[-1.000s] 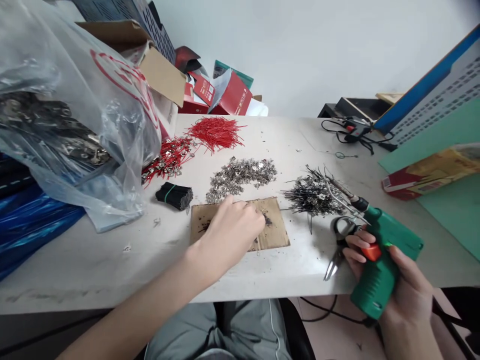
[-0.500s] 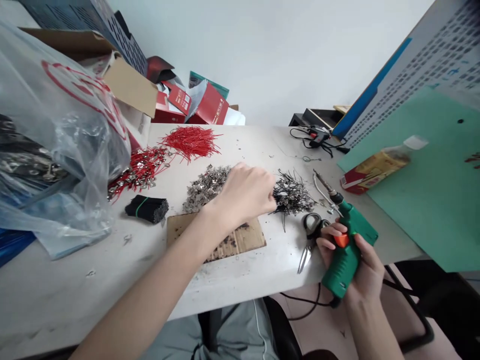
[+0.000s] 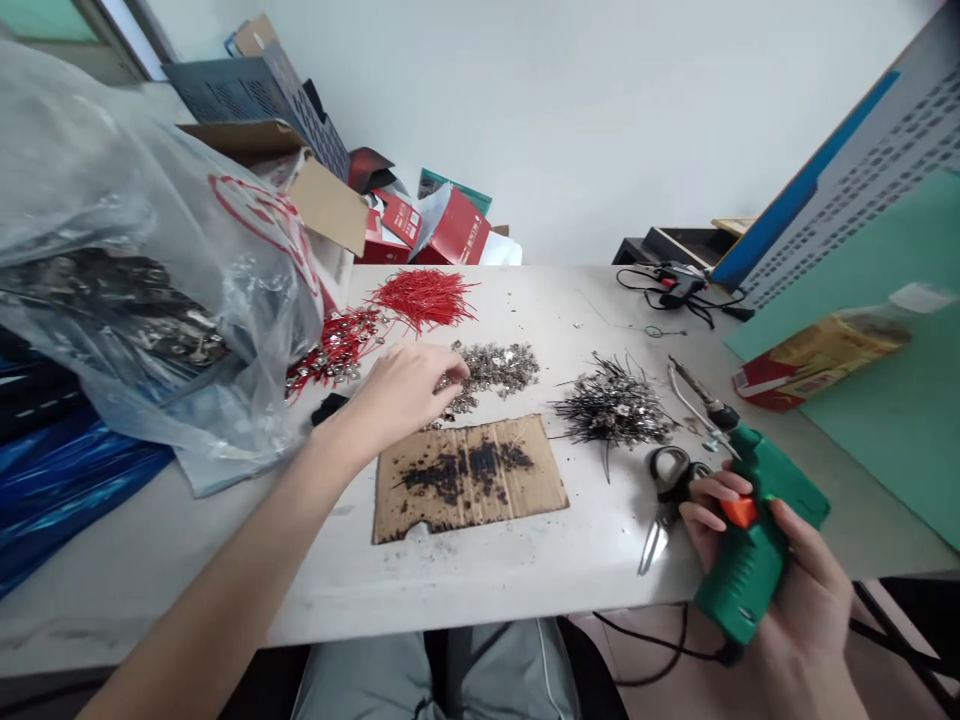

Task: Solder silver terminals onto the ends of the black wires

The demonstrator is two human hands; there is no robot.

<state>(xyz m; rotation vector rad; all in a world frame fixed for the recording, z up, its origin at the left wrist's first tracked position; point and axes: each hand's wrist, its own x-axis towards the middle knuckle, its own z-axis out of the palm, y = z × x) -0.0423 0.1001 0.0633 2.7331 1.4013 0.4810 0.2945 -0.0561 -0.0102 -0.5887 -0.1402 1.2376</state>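
My right hand (image 3: 806, 590) is wrapped round the green soldering gun (image 3: 761, 535) with the orange trigger, its metal tip and thin feed tube pointing up and away. My left hand (image 3: 409, 385) is at the left side of a pile of small metal terminals (image 3: 499, 368). Its fingers are curled in a pinch, and what they hold, if anything, is hidden. Just in front lies a scorched cardboard piece (image 3: 551, 480) with dark burn marks. To the right of the terminals sits a heap of black wires with metal ends (image 3: 615, 405).
Scissors (image 3: 664, 500) lie by the soldering gun. Red wires (image 3: 424, 298) form bundles at the back left, near a large plastic bag (image 3: 255, 350). A bottle (image 3: 832, 350) lies tilted at the right. Another corded tool (image 3: 679, 285) rests at the back.
My left hand has moved left from beside the black wires to the metal terminals, uncovering the cardboard. The camera view has shifted left. My right hand still grips the soldering gun.
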